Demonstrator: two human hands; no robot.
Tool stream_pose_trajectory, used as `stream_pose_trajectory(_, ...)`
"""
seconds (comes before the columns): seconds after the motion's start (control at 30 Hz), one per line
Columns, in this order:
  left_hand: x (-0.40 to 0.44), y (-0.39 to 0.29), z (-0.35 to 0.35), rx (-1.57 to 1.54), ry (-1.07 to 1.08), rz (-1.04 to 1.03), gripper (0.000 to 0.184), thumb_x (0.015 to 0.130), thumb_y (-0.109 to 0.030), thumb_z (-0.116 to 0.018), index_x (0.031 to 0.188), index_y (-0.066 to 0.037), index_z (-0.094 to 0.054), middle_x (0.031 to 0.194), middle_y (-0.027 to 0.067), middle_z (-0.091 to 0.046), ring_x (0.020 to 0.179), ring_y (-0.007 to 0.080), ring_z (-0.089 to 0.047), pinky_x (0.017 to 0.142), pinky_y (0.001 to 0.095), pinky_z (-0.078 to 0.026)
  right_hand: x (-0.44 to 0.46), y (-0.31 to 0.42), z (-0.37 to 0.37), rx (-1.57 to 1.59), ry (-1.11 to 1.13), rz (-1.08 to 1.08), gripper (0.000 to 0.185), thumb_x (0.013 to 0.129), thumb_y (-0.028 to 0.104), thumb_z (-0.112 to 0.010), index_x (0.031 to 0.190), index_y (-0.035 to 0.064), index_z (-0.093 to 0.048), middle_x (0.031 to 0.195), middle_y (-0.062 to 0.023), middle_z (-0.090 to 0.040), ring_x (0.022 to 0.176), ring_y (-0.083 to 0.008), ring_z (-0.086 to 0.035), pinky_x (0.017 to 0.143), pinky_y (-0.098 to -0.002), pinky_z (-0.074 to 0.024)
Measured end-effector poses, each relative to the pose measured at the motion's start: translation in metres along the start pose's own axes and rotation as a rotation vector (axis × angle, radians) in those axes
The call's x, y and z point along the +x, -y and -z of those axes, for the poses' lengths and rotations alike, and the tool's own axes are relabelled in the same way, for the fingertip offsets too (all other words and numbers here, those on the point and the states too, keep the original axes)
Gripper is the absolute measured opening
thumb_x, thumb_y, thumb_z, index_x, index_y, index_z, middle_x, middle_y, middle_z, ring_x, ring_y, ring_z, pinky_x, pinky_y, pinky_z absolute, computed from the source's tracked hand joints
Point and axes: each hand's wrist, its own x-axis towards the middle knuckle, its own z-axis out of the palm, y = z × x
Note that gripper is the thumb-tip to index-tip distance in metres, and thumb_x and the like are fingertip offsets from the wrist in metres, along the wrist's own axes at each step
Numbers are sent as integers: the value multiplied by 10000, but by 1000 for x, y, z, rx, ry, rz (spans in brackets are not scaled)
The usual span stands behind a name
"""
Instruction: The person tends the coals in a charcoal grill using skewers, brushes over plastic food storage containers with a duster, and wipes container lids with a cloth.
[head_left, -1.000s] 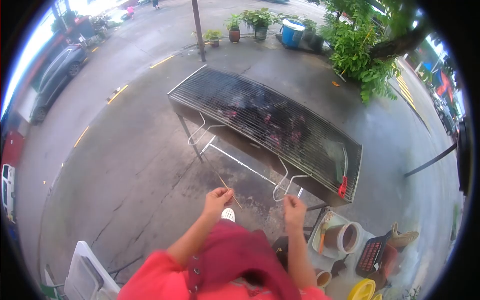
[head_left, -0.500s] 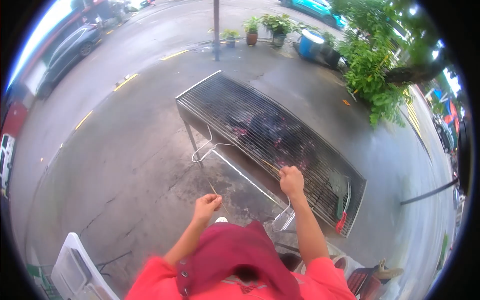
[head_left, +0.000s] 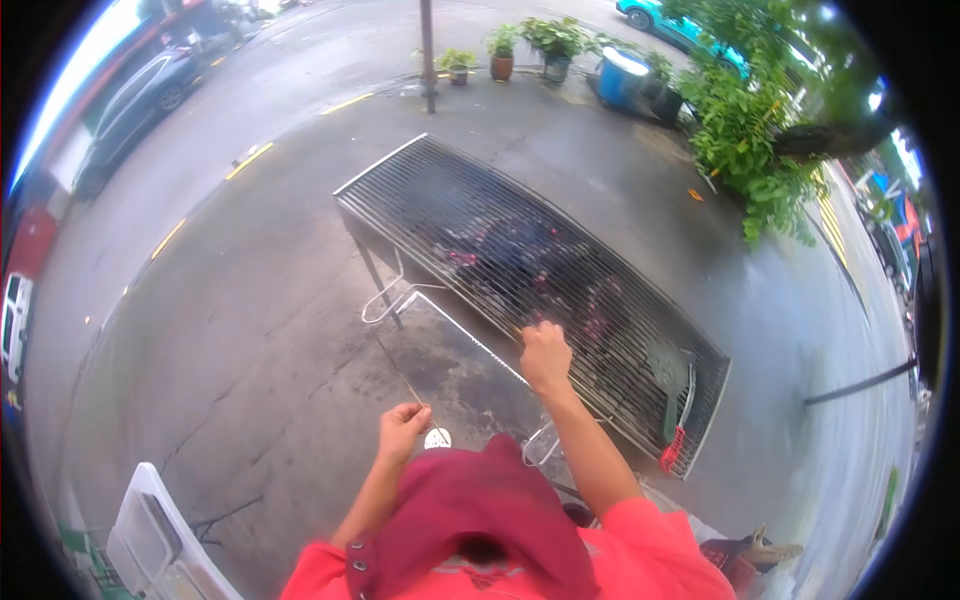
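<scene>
- Shifted left along the near edge of the grill [head_left: 382, 163] since the earlier frame is the right hand [head_left: 546, 358]; a turquoise car [head_left: 685, 33] has rolled farther right on the road.
- Right fingers are curled together, clamped on a second stick [head_left: 518, 329], its pale tip poking past them; whether the hand touches the bars cannot be told.
- Left hand [head_left: 403, 430] pinches 1 thin stick [head_left: 402, 378] between thumb and fingertips, no gap showing. It slants over the pavement, outside the grill's near edge, a light grip probably enough for something so slim.
- Red-handled tongs [head_left: 674, 448] and a spatula [head_left: 667, 372] lie by the grill's right-hand end, handles toward the near corner, presumably for easy reach and away from the glowing charcoal [head_left: 530, 252] nearer the middle.
</scene>
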Motion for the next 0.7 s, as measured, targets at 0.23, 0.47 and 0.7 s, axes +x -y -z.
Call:
stream_pose_trajectory(0.23,3,-29,-51,-229,60,64,199,845,-108,-667,1004,-3,-608,816,40,-626,710,112,-590,654,250,-494,-67,10,33,512,196,79,286,816,136,-613,1089,51,-617,915,-155,-590,839,-315,-578,733,-404,-469)
stream_pose_trajectory(0.47,27,-43,-107,-108,323,-41,326,855,-137,-663,1133,-11,-547,943,70,-622,800,139,-601,687,266,-502,-105,11,34,758,49,-149,136,807,89,-653,925,24,-669,817,-107,-624,721,-204,-606,660,-307,-468)
stream_pose_trajectory(0.7,20,-37,-105,515,632,-56,563,822,-241,-706,1279,-20,-464,1118,167,-585,999,216,-582,840,337,-489,-13,-156,72,204,-340,-278,109,828,100,-569,877,49,-651,861,-169,-588,792,-353,-579,697,-425,-458)
